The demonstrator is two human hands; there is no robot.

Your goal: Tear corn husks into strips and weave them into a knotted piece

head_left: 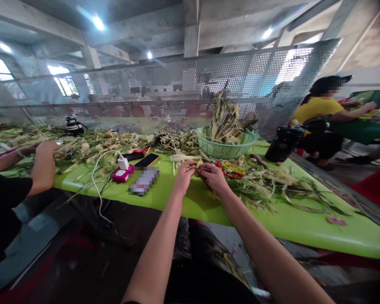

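Above the green tabletop (164,192), my left hand (184,176) and my right hand (214,175) meet with fingertips pinched. Between them is a small pale yellow-green plant strip (199,163); the fingers hide most of it. Just beyond my left hand lie pale husk-like leaves (183,156). Beside my right hand are red-handled scissors (230,175) and a yellow-handled tool (236,169), partly among green and straw-coloured plant strands (259,192). Behind them stands a light green plastic basket (223,148) with dried leaves (224,114) piled in it.
Left of my hands lie two phones (147,160) and a magenta power adapter (122,174) with a white charger and cable (98,185). A co-worker's arms (44,160) reach in at left. A black container (283,143) stands right, before a perforated metal screen (164,93).
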